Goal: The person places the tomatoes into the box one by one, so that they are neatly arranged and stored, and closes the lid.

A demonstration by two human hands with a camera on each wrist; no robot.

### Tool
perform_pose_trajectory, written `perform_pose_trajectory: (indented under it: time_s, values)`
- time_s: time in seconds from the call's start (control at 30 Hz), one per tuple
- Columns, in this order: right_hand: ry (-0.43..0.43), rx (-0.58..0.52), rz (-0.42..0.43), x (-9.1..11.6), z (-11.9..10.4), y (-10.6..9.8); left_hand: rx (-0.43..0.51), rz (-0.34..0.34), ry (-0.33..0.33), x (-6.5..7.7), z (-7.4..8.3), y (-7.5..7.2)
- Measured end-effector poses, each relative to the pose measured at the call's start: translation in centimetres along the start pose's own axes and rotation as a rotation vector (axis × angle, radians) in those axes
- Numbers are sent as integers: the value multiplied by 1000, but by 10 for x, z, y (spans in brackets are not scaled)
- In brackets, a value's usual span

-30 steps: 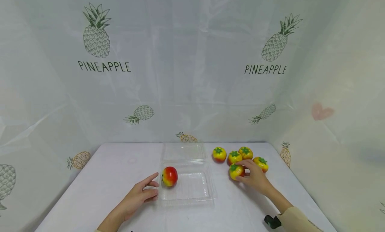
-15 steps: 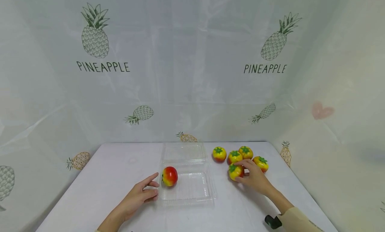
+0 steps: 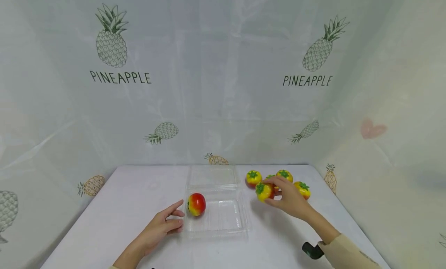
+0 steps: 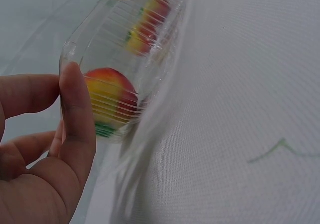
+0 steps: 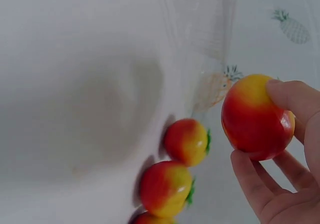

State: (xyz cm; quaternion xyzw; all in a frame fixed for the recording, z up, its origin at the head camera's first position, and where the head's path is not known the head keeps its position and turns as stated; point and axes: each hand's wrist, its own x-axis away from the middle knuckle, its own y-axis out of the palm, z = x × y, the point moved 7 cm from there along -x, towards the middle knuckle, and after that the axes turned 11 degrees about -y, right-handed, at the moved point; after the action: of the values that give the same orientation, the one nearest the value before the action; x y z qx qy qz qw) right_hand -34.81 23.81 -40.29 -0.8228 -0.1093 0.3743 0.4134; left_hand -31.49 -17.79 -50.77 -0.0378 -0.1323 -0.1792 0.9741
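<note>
In the head view, my left hand (image 3: 158, 226) rests at the left side of a clear plastic clamshell box (image 3: 223, 233), its fingers extended. In the left wrist view, the fingertips (image 4: 75, 76) are at the box's wall. One red-and-yellow persimmon (image 3: 197, 204) lies on its side inside the box, at the left end. My right hand (image 3: 290, 199) holds another persimmon (image 3: 265, 192) above the table, thumb on one side and fingers on the other. In the right wrist view, this held persimmon (image 5: 257, 116) hangs apart from the others.
Several more persimmons stand behind the right hand: one at the left (image 3: 254, 178), one at the back (image 3: 284, 176), one at the right (image 3: 302, 190). The box's lid (image 3: 213, 176) lies folded back. A pineapple-print curtain (image 3: 223, 87) surrounds the white table (image 3: 146, 187).
My right hand has lifted the persimmon off the table and moved it left and slightly back. My left hand, the box and the persimmon in it have stayed put.
</note>
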Motion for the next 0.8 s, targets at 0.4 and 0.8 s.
perform_pose_trajectory:
  time_s: [0.4, 0.8]
  values:
    - [-65, -84, -10, -33, -31, 8, -2, 9, -9, 0, -1, 0]
    - [-47, -150, -117, -61, -51, 38, -10, 16, -8, -1, -1, -1]
